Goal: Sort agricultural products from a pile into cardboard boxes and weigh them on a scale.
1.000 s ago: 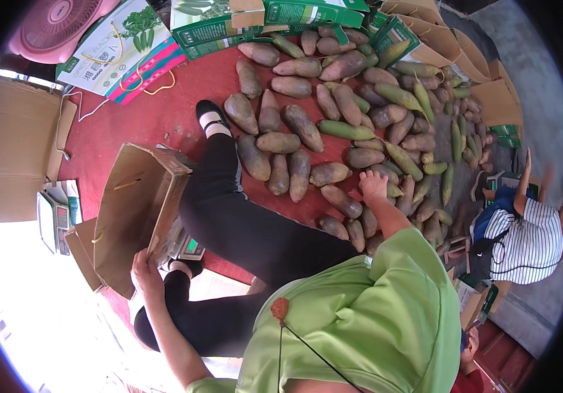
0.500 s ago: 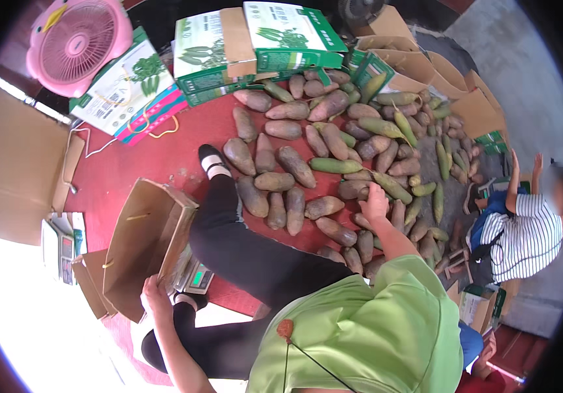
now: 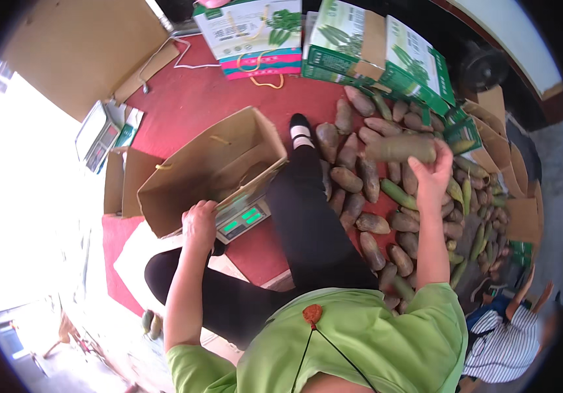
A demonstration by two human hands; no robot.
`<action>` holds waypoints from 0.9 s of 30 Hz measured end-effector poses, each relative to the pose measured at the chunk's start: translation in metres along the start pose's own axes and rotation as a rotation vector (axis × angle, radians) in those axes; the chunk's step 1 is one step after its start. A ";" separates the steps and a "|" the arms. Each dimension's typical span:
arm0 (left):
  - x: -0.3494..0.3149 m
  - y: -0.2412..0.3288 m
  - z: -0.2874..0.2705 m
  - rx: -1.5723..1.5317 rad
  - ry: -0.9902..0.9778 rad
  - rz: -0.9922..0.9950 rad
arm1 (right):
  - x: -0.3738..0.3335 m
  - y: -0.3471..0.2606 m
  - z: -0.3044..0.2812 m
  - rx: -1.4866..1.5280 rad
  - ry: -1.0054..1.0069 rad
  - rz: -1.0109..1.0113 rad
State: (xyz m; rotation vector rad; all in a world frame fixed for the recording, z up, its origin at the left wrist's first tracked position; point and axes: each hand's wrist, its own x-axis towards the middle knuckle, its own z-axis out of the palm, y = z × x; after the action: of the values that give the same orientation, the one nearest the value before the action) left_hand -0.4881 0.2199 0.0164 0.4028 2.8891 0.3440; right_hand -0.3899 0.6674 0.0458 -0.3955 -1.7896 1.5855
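My right hand [image 3: 433, 171] grips the end of a long greenish-brown radish [image 3: 396, 149], raised above the spread of radishes [image 3: 368, 178] on the red floor. My left hand [image 3: 199, 224] has its fingers closed over the near rim of an open cardboard box [image 3: 196, 164]. The box stands tilted on a digital scale [image 3: 243, 221] with a lit green display. Something lies in the box's right end, but I cannot make out what it is.
Green-and-white cartons [image 3: 376, 49] stand at the back, with a printed carton [image 3: 249, 29] to their left. A second scale [image 3: 101, 136] sits at the left beside a smaller cardboard box [image 3: 134, 180]. A person in a striped shirt [image 3: 504, 347] is at the lower right.
My right hand has picked up a radish from the pile and lifted it. The view has swung left, bringing the box nearer the middle. My left hand remains at the box's rim.
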 end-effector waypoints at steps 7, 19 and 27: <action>-0.004 -0.006 -0.001 -0.004 0.017 0.014 | 0.022 -0.086 0.145 0.325 -0.358 -0.076; 0.007 -0.003 0.005 0.001 -0.025 0.068 | -0.055 0.004 0.308 -0.086 -0.656 -0.142; 0.005 -0.016 0.001 -0.039 0.021 0.138 | -0.038 -0.011 0.197 0.113 -0.488 0.076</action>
State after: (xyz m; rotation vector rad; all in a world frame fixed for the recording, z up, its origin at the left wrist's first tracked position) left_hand -0.4959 0.2070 0.0105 0.5962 2.8773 0.4281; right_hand -0.4933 0.4956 0.0445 -0.0180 -2.0417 1.9486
